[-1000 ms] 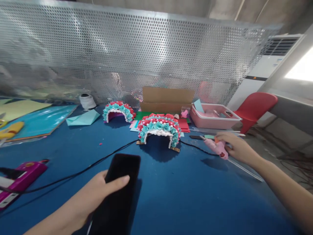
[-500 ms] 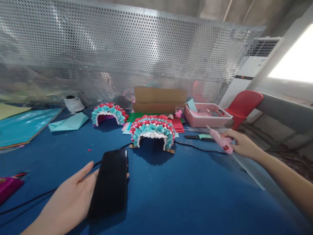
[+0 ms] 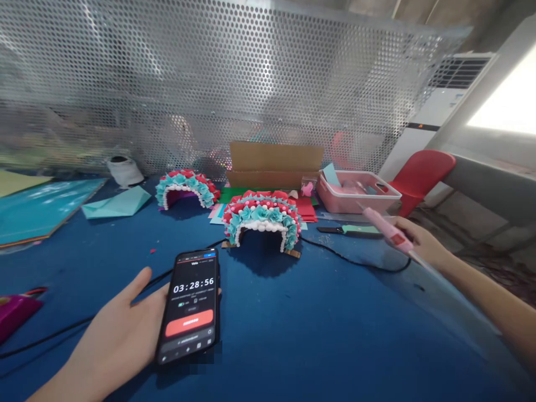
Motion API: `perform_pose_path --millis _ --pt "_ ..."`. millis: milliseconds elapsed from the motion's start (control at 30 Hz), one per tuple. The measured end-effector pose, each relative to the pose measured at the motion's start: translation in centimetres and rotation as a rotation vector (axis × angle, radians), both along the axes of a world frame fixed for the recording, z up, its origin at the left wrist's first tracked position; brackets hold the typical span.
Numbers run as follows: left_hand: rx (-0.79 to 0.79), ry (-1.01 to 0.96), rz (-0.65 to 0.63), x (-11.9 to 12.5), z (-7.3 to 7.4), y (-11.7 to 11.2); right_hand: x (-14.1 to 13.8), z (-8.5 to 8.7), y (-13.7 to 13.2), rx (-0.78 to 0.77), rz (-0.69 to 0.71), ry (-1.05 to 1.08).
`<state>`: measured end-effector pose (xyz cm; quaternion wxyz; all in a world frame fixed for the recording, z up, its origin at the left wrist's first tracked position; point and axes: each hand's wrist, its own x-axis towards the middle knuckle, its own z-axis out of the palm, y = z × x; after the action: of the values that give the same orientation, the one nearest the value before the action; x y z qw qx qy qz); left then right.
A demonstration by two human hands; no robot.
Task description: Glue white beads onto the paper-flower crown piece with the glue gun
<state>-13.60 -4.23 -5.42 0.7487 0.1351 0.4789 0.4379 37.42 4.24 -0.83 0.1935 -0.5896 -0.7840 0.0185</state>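
Observation:
My left hand cradles a black phone low over the blue table; its screen is lit and reads 03:28:56 above a red button. My right hand grips a pink glue gun at the table's right side, nozzle pointing up and left, its black cord trailing across the table. A red and teal flower arch with white beads stands just beyond the phone, between the two hands. A second, similar arch stands further back on the left.
A perforated metal screen walls the far edge. In front of it sit a cardboard box, a pink tray, coloured paper sheets, folded teal paper and a green-handled knife. A red chair stands right.
The phone's dark screen has lit up with a timer, and my left hand has gone from gripping it to holding it flat. My right hand lifted the glue gun higher and to the right.

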Motion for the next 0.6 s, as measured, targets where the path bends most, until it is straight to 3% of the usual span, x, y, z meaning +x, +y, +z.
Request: perform_pose_path --millis 100,267,600 --pt "-0.086 -0.142 0.047 0.1 0.2 -0.9 -0.1 -0.3 0.2 -0.083 0.132 -0.087" --pt "-0.072 -0.162 0.109 0.2 0.8 -1.1 -0.5 -0.6 0.0 -0.139 0.264 -0.253" --pt "-0.013 -0.131 0.064 0.7 1.5 -1.2 0.5 -0.7 0.2 -0.017 0.242 -0.393"
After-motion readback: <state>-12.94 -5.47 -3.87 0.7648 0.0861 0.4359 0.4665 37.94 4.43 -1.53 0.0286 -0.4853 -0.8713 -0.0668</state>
